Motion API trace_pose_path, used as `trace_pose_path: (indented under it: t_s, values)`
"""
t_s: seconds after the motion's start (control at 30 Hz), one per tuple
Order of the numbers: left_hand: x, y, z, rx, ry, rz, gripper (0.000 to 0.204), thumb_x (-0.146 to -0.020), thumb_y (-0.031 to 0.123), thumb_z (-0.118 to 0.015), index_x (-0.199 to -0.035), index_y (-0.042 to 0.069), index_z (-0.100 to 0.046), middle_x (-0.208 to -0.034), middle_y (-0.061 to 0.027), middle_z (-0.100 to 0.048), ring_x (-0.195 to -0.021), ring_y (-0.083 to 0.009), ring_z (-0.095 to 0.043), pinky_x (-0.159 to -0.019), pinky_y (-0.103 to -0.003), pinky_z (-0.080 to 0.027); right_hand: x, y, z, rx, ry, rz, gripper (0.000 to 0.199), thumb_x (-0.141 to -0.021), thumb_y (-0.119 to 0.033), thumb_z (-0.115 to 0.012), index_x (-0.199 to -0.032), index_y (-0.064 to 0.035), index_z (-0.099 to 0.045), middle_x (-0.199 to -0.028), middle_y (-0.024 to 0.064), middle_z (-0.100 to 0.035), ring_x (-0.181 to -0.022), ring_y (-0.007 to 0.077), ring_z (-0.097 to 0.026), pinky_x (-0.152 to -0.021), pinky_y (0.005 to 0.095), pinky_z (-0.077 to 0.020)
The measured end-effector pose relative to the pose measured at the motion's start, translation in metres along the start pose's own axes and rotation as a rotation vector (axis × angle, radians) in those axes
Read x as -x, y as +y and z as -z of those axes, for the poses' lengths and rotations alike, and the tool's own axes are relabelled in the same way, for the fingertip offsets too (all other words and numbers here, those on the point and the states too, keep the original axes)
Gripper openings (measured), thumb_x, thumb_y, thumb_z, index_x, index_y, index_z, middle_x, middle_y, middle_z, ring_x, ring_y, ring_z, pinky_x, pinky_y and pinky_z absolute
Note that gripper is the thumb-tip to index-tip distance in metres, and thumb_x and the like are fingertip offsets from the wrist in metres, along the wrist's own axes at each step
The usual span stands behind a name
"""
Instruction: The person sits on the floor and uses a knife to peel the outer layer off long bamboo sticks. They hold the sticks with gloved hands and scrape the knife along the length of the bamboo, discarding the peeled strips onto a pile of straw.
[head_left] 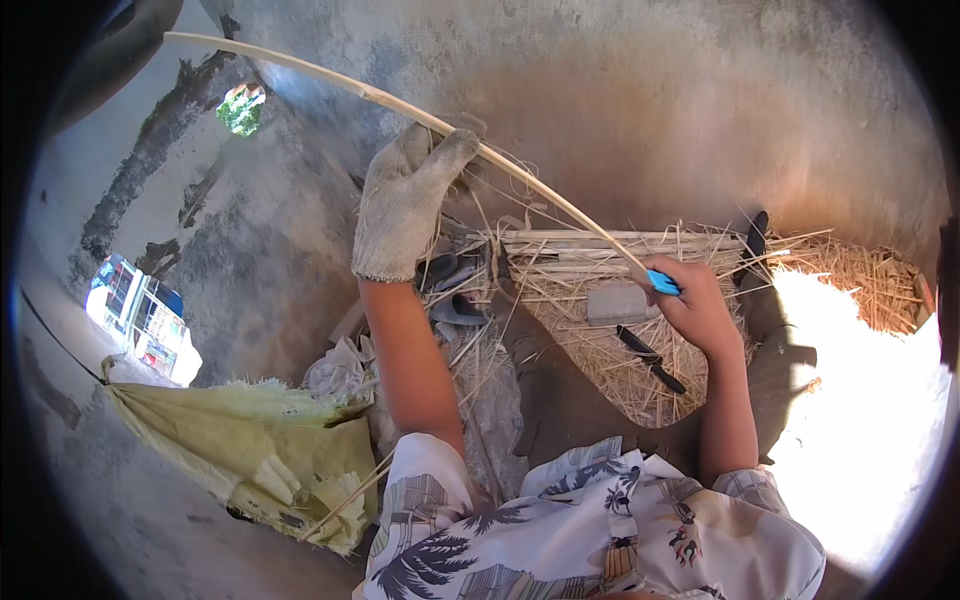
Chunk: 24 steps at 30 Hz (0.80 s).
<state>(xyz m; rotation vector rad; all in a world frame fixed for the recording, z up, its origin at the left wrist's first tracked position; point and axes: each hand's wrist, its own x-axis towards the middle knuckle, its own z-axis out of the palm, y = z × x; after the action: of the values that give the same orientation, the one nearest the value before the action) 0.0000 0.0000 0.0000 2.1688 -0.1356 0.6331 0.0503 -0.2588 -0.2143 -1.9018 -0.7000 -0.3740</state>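
The long pale strip slants through the air above the straw, with thin curls hanging off it near the glove. The gloved left hand grips it partway along, while the right hand's fingers close around a blue tool at its lower end; whether they also pinch the strip cannot be told. The step in hand looks like shaving or trimming; the next stroke would seemingly call for a steady left grip and a shallow blade angle.
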Motion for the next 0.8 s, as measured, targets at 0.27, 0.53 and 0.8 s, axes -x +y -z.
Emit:
trace_pose_path:
  t_s: [0.27,0.53,0.8]
  values:
    - [0.003,-0.024,0.013,-0.613,-0.037,-0.225,0.038,-0.097,0.034,-0.061,-0.103,-0.002,-0.072,-0.067,-0.0124,-0.066,-0.062,-0.0186,-0.064,-0.058,-0.037,-0.048,-0.003,0.015,0.035,0.07,-0.022,-0.038,0.022,-0.073,-0.002,-0.061,-0.092,-0.0064,-0.069,-0.071,0.0157,-0.063,-0.067,0.0337,-0.062,-0.062,0.0374,-0.0467]
    - [0.012,-0.081,0.026,-0.617,-0.088,-0.347,0.034,-0.099,0.031,-0.061,-0.091,0.0,-0.072,-0.065,-0.0158,-0.065,-0.058,-0.0261,-0.065,-0.054,-0.038,-0.048,0.008,0.003,0.04,0.111,-0.05,-0.006,0.005,-0.079,-0.007,-0.069,-0.083,-0.0055,-0.071,-0.066,0.0128,-0.063,-0.06,0.0273,-0.061,-0.058,0.0347,-0.045]
    - [0.066,-0.059,-0.006,0.589,0.199,-0.058,0.026,-0.098,0.022,-0.065,-0.081,0.003,-0.068,-0.065,0.0052,-0.057,-0.056,-0.0045,-0.048,-0.049,-0.023,-0.035,0.001,0.002,0.022,-0.447,-0.542,-0.201,0.019,-0.09,-0.02,-0.075,-0.093,-0.0011,-0.075,-0.068,0.004,-0.069,-0.067,0.0089,-0.063,-0.067,0.0274,-0.0486]
